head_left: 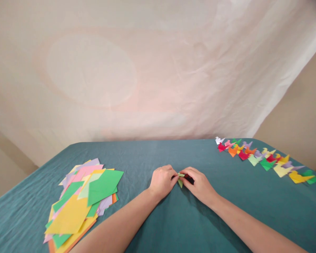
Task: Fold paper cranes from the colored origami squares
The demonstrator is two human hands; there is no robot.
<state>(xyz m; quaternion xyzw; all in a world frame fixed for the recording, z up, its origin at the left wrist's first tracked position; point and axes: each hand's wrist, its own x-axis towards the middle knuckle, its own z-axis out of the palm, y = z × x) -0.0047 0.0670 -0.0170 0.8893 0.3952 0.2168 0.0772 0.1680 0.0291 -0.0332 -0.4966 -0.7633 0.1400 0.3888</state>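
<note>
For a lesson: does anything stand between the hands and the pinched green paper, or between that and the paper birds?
The left hand and right hand touch the green paper, with nothing visible between. Toward the paper birds, only the right hand stands in the way.

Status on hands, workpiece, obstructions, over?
Left hand, right hand: both pinching light-green folded paper. Paper sheets left, origami birds right. Nothing seen blocking.

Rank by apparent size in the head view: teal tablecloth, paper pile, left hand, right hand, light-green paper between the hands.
1. Teal tablecloth
2. Paper pile
3. Left hand and right hand: too alike to rank
4. Light-green paper: smallest visible area, though partly covered by the hands
</note>
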